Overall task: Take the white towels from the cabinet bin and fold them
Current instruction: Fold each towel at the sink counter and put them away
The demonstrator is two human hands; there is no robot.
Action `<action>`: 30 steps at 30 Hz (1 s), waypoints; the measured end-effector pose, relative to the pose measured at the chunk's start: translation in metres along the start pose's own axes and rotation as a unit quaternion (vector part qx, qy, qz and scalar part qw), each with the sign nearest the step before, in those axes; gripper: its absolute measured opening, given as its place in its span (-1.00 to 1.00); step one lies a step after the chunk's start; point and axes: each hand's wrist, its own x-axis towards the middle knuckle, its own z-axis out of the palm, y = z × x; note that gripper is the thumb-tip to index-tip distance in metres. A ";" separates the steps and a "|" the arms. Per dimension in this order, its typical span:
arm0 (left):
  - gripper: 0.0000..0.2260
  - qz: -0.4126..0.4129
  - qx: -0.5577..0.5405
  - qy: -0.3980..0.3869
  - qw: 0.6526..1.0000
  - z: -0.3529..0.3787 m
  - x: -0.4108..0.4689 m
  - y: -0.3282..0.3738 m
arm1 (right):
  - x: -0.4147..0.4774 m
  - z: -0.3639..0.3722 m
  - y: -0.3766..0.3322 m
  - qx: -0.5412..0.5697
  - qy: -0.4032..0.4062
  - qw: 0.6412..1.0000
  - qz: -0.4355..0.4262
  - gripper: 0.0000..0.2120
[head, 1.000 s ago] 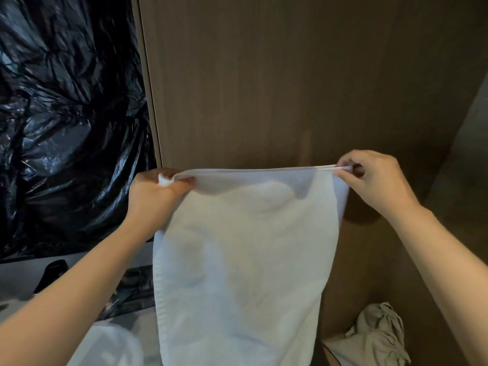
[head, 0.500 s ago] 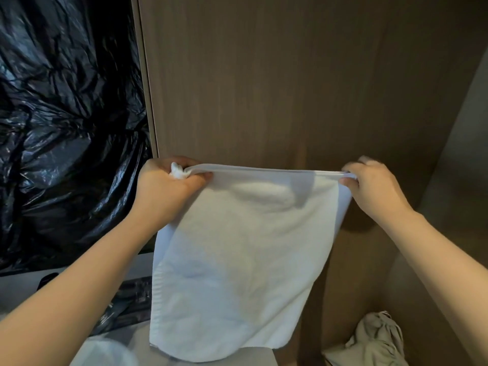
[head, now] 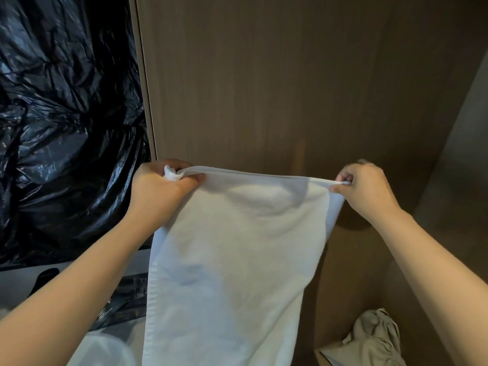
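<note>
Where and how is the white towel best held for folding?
By its two top corners, one from each side, as the left hand and right hand do: the towel hangs flat below a taut top hem, so a corner grip should hold it square.

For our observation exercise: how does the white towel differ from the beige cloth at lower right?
The towel is white; the cloth is beige. The towel hangs flat, gripped by the left hand and right hand; the cloth lies crumpled, untouched. Both are fabric.
</note>
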 end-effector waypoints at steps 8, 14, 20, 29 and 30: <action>-0.85 -0.029 0.001 0.025 0.999 -0.006 0.008 -0.009 | 0.001 -0.013 0.016 0.259 -0.048 0.964 0.033 -0.86; -0.83 -0.042 0.030 0.025 0.998 0.000 0.005 -0.011 | -0.008 0.003 0.015 0.484 -0.062 0.853 0.186 -0.89; -0.74 -0.082 0.026 -0.004 0.996 0.004 0.003 -0.009 | -0.004 0.021 0.013 0.468 0.076 0.854 0.216 -0.97; -0.77 -0.212 -0.206 -0.255 0.921 -0.005 -0.011 -0.032 | -0.011 0.052 0.059 0.261 0.114 0.937 0.200 -0.91; -0.83 -0.206 -0.196 -0.249 0.926 -0.002 -0.015 -0.036 | -0.014 0.054 0.063 0.237 0.103 0.946 0.196 -0.89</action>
